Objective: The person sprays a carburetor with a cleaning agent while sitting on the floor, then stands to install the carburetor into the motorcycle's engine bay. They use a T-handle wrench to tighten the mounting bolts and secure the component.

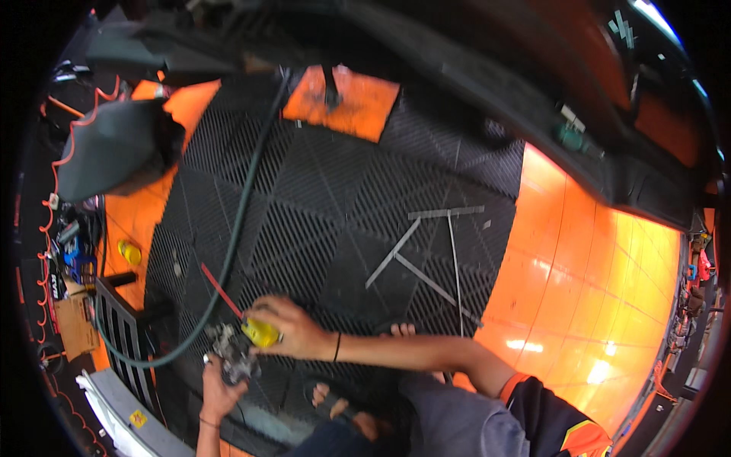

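Note:
My right hand is closed around a yellow spray can. A thin red straw sticks out from the can toward the far left, over the dark mat. Just left of and below the can, my left hand grips an irregular grey metal part, its fingers and thumb along the near side. The part looks like a cast housing, but its exact kind is too blurred to tell. Can and part are close together; whether they touch I cannot tell.
Ribbed black tiles cover the floor, with orange flooring to the right. A dark green hose curves past my hands. At left stand a black slatted frame and a yellow object. A dark vehicle panel overhangs the far side.

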`<state>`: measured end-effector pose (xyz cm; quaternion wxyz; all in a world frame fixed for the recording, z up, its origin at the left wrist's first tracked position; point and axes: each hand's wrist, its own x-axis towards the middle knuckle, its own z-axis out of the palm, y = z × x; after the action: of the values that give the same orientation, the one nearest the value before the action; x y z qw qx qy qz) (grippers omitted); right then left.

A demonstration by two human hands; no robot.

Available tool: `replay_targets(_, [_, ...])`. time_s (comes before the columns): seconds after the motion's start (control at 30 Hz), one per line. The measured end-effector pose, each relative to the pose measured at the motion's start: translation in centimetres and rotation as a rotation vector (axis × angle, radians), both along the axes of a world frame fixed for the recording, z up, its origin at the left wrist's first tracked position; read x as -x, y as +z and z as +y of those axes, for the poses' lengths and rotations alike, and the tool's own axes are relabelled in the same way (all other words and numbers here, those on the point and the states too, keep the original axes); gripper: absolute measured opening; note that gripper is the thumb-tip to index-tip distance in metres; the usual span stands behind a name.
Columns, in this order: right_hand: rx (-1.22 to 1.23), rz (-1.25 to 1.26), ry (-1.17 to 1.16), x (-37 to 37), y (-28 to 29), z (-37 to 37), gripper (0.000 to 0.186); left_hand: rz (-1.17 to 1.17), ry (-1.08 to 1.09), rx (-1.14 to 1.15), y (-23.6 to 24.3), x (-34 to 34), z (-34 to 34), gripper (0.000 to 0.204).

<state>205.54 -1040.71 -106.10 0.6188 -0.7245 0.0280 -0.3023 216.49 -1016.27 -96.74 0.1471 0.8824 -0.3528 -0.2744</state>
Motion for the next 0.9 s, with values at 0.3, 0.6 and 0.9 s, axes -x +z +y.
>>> replay_targets(0.3, [0.03,0.096,0.462,-5.1,-0.9,3.0,0.083,0.341,-0.094,-0.483,2.6,1.5,2.5,0.05])
replay_targets(0.6, [0.139,0.304,0.02,7.6,-2.5,-2.3,0.079,0.415,-0.255,-0.506,-1.1,-1.4,5.8,0.049])
replay_targets(0.9, [0.458,1.015,0.275,20.4,-4.4,-8.5,0.065,0.37,-0.248,-0.398,2.6,-5.0,2.7,0.053])
